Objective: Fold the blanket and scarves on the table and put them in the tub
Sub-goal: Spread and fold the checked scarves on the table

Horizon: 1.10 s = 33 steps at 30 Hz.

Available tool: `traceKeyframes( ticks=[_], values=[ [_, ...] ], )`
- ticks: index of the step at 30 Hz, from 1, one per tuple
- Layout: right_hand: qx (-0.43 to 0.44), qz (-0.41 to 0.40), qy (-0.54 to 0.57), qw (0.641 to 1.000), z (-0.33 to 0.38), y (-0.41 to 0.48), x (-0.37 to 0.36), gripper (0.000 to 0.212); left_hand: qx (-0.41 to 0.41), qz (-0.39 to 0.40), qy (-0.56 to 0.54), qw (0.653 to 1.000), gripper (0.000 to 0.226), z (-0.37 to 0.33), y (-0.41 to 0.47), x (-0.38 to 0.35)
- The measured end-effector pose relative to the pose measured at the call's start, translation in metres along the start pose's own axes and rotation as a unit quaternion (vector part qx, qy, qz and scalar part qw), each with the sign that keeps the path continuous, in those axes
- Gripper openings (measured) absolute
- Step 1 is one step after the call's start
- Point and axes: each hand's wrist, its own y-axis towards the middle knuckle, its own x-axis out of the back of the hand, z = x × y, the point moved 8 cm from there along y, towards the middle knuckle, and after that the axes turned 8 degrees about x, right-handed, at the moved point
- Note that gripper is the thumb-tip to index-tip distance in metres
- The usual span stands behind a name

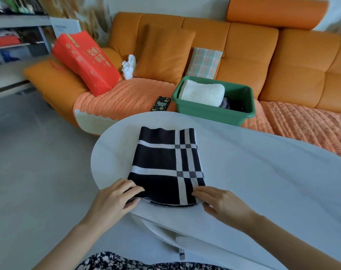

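Note:
A black scarf with white stripes (pixel 162 162) lies folded flat on the white oval table (pixel 253 172). My left hand (pixel 115 197) pinches its near left corner, fingers above and thumb under the edge. My right hand (pixel 222 203) pinches the near right corner the same way. On the sofa beyond the table stands the green tub (pixel 210 112). Inside it lie a folded cream blanket (pixel 202 92) and a dark striped scarf (pixel 227 103) beside it.
An orange sofa (pixel 263 55) runs along the far side, with a phone (pixel 160 103) next to the tub, a red bag (pixel 85 61), a white crumpled item (pixel 129 66) and a plaid cloth (pixel 203 62). Grey floor lies to the left.

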Motion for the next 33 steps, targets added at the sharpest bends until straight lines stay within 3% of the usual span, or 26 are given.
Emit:
traceKeyframes(
  ticks=[4,9,13,18,20,24,28,30,33],
  values=[
    [-0.046,-0.047,0.042,0.997,0.002,-0.011,0.018,0.043,0.005,-0.018,-0.001,1.0,0.043,-0.012,-0.003,0.011],
    [-0.102,-0.161,0.059,0.98,-0.017,0.007,0.064,0.031,0.06,-0.048,-0.06,0.995,0.026,-0.011,0.032,0.042],
    [-0.225,-0.182,0.194,0.937,-0.068,0.049,0.074,0.026,0.155,-0.071,-0.147,0.974,0.019,0.014,0.093,0.052],
    [-0.346,-0.228,0.198,0.888,-0.163,0.11,0.064,0.022,0.242,-0.076,-0.148,0.956,0.023,0.058,0.18,0.022],
    [-0.39,-0.193,0.192,0.88,-0.196,0.124,0.038,0.026,0.298,-0.058,-0.132,0.944,0.026,0.078,0.199,-0.007],
    [-0.422,0.023,0.132,0.897,-0.219,0.124,-0.034,0.039,0.39,0.014,-0.107,0.915,0.043,0.096,0.188,-0.06],
    [-0.381,-0.04,0.224,0.896,-0.214,0.118,-0.033,0.047,0.246,-0.029,-0.062,0.967,0.046,0.053,0.167,-0.053],
    [-0.338,0.024,0.242,0.909,-0.205,0.121,-0.036,0.051,0.208,0.017,-0.052,0.977,0.049,0.037,0.155,-0.063],
    [-0.333,0.117,0.187,0.917,-0.201,0.118,-0.043,0.055,0.242,0.132,-0.01,0.961,0.051,0.042,0.139,-0.093]
  ],
)
